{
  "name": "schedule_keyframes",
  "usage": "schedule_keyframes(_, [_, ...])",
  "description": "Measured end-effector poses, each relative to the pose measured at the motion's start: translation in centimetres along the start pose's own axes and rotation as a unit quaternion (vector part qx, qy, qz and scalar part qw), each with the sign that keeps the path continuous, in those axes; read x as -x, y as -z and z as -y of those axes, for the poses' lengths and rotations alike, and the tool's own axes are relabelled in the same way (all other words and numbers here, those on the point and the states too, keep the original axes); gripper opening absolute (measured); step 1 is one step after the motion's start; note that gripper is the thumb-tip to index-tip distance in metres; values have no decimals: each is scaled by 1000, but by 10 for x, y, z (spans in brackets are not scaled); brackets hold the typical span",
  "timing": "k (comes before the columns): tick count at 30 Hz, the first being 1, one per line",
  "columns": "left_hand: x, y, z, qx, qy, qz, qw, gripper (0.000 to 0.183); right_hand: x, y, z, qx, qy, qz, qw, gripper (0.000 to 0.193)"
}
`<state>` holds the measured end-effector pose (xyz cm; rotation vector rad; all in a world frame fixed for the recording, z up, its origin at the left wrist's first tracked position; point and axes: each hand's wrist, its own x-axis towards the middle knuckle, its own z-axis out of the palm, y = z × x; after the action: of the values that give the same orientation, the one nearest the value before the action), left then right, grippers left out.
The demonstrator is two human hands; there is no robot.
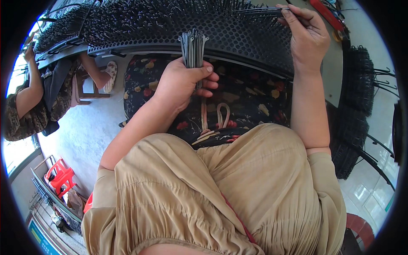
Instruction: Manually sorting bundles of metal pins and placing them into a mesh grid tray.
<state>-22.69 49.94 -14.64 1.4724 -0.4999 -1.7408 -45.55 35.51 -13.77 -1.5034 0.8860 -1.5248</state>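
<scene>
Upright in my left hand point(176, 83) is a bundle of thin grey metal strips point(193, 53) with small looped ends fanning out at the top. My fingers and thumb wrap round its lower part. At the upper right my right hand point(310, 40) pinches a few slim dark metal strips point(259, 12) between thumb and fingers. They lie nearly level, pointing left over a black perforated rack point(148, 43). Along that rack, many dark hooked pieces point(127, 23) stand densely packed. The exact kind of the strips cannot be made out.
A co-worker's arm point(30, 85) and legs show at the left, by a wooden stool point(91, 90). A red plastic stool point(60, 178) stands lower left. Dark bundles of hooked pieces point(357, 85) hang at the right. A red object point(327, 15) lies top right. Floral cloth point(144, 76) covers my lap.
</scene>
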Motion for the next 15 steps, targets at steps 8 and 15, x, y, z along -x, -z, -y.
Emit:
schedule_keyframes(8, [-1, 0, 1, 5, -3, 2, 1000, 13, 2, -6, -3, 20, 19, -16, 1000, 7])
schedule_keyframes(15, [-1, 0, 1, 3, -3, -3, 1000, 13, -1, -14, 1, -20, -9, -30, 999, 5])
